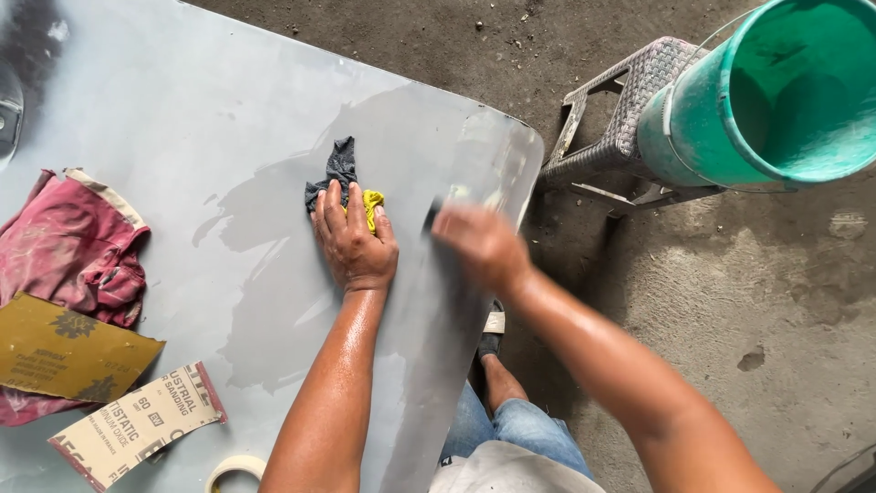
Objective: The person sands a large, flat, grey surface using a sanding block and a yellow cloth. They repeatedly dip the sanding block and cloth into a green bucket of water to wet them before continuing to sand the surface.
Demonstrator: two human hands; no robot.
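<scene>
Left hand (354, 245) presses flat on a rag (345, 178); right hand (481, 245) is blurred, its grip unclear.

Pale grey panel (182, 110) (darker where wet), a grey-and-yellow rag (345, 183) at centre, faded red cloth (64, 246) at left, teal bucket (776, 91) upper right, brown sandpaper (64, 351) lower left.

left hand (354, 245) flat, right hand (481, 245) blurred

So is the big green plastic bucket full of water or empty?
Cannot tell for sure. The big green plastic bucket stands upright on a grey woven stool; its inside looks evenly green, with no clear waterline showing.
</scene>
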